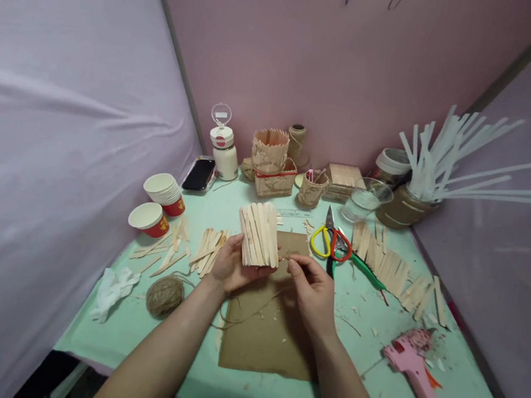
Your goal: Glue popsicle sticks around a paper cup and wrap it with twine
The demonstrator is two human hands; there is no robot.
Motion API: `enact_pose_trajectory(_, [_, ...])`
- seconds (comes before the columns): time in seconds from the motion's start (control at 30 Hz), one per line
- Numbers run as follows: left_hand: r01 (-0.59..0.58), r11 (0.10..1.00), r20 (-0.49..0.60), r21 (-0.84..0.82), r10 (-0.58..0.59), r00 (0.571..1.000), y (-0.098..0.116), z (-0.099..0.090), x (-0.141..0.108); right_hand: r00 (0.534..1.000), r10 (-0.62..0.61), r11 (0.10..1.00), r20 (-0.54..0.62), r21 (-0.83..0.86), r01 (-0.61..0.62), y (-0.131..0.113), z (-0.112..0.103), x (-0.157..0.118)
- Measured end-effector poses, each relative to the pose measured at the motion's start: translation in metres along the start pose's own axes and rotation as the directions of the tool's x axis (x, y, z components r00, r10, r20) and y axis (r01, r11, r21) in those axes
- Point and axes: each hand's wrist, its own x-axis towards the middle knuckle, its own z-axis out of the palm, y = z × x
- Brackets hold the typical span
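My left hand (pixel 234 265) is wrapped round a cup covered in wooden craft sticks (pixel 259 234), tilted above a brown cardboard sheet (pixel 256 344). Just right of the cup, my right hand (pixel 314 293) pinches the end of a thin jute twine (pixel 285 259) between thumb and forefinger. Slack twine loops below the hands, over the cardboard. A ball of jute twine (pixel 164 297) lies left of my left forearm. Loose craft sticks (pixel 208 251) are heaped beside my left hand. The cup's far side and the fingers behind it are hidden.
Scissors (pixel 331 241) and green-handled pliers (pixel 366 271) lie right of the cardboard. A pink glue gun (pixel 425 380) rests at the right. Paper cups (pixel 149 218) stand left; decorated baskets (pixel 275 181), a bottle (pixel 225 158) and a plastic bowl (pixel 363 202) line the back.
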Motion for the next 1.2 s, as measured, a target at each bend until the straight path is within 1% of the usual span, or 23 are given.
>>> enact_pose_trajectory(0.13, [0.012,0.999,-0.015,-0.031,-0.013,1.000,0.000,0.001,0.000,0.999,-0.030,1.000,0.028,-0.006,0.030,-0.001,0.001,-0.001])
enact_pose_trajectory(0.27, [0.018,0.998,0.005,-0.058,-0.018,1.000,-0.001,0.003,0.000,0.998,-0.039,0.999,0.056,0.012,0.038,0.000,0.001,-0.002])
enact_pose_trajectory(0.47, [0.059,0.998,0.029,-0.025,-0.059,0.998,-0.002,-0.002,0.001,0.998,-0.035,0.999,0.061,0.040,0.033,-0.003,0.001,-0.003])
enact_pose_trajectory(0.6, [0.047,0.999,0.031,-0.005,-0.047,0.998,-0.002,0.001,0.002,0.997,-0.043,0.998,0.058,0.053,0.040,-0.005,0.002,-0.003])
enact_pose_trajectory(0.73, [0.044,0.999,0.000,0.013,-0.044,0.999,-0.003,0.006,0.004,0.995,-0.069,0.997,0.067,0.031,0.067,-0.005,0.002,-0.004])
enact_pose_trajectory(0.9, [0.067,0.998,-0.049,0.006,-0.067,0.997,-0.003,0.009,0.006,0.992,-0.115,0.993,0.045,-0.026,0.116,-0.007,0.000,-0.004])
enact_pose_trajectory(1.1, [0.033,0.997,-0.167,0.067,-0.022,0.986,-0.006,0.008,0.011,0.979,-0.190,0.971,0.072,-0.131,0.198,-0.009,-0.003,-0.003])
enact_pose_trajectory(1.2, [-0.009,0.994,-0.169,0.110,0.028,0.985,-0.009,0.007,0.011,0.962,-0.247,0.947,0.113,-0.182,0.265,-0.007,-0.003,-0.003])
